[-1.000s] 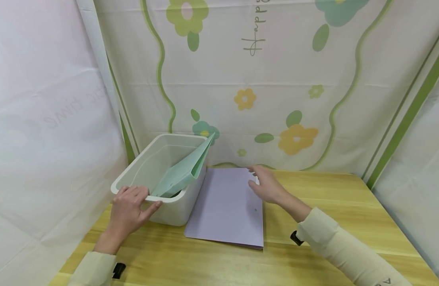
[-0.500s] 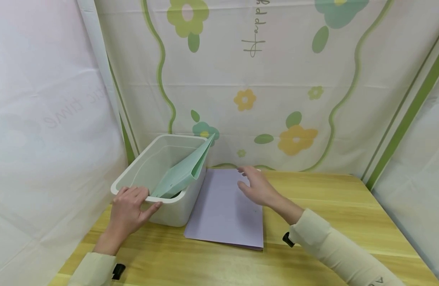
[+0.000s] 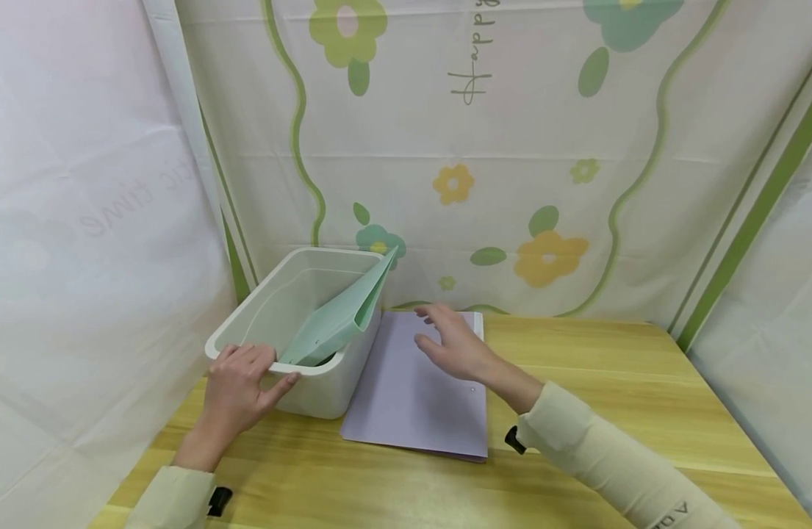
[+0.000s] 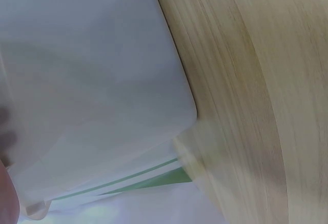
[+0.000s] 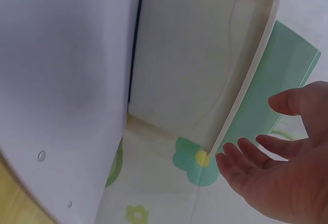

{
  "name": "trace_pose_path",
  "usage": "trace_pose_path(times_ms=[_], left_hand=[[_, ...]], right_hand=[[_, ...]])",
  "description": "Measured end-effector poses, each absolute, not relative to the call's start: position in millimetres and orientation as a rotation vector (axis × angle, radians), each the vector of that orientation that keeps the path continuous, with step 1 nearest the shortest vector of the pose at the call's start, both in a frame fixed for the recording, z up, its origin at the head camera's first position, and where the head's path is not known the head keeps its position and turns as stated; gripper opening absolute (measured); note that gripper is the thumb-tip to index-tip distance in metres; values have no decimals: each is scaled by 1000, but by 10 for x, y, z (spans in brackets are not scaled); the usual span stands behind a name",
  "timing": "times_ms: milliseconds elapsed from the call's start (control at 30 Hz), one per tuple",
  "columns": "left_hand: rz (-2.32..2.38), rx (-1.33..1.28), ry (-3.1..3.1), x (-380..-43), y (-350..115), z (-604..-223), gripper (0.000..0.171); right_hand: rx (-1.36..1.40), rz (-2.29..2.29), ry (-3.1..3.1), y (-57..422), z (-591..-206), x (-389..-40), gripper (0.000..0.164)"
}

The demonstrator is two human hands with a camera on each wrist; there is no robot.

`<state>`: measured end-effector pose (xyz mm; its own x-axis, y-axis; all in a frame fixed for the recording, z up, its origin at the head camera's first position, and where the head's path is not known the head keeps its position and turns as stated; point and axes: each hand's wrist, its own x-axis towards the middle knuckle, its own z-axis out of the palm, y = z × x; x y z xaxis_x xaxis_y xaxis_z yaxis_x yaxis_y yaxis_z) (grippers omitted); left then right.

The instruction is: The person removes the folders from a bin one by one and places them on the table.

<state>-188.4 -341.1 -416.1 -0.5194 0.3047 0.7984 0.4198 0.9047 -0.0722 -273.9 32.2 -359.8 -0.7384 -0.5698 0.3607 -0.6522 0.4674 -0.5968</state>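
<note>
My left hand [image 3: 236, 389] grips the near rim of a white plastic bin [image 3: 322, 397], fingers over the edge and thumb outside. In the left wrist view the fingers show as dark shapes through the bin wall [image 4: 102, 80]. A mint green file folder [image 3: 336, 316] leans inside the bin, its upper corner sticking out over the right rim. Flat beside the bin lies a purple file folder [image 3: 412, 411] with a white edge at its far right corner. Above it hovers my right hand [image 3: 455, 349], holding nothing, with thumb and fingers [image 5: 238, 170] spread apart in the right wrist view.
Bin and purple folder stand on a wood-grain table [image 3: 577, 441]. A white curtain with printed flowers [image 3: 511, 132] hangs right behind the table's far edge. More white cloth hangs at the left [image 3: 95, 257] and right sides.
My right hand has moved left across the far part of the purple folder, toward the bin, uncovering the folder's white far corner. The left hand, bin and both folders stay in place.
</note>
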Motion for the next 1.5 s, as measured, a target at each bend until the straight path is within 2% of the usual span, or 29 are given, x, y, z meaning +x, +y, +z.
trace_pose_path(times_ms=[1500], left_hand=[[-168, -511, -2173, -1866, -3398, -4135, 65]], right_hand=[[1228, 1336, -2465, -292, -3486, -2617, 50]])
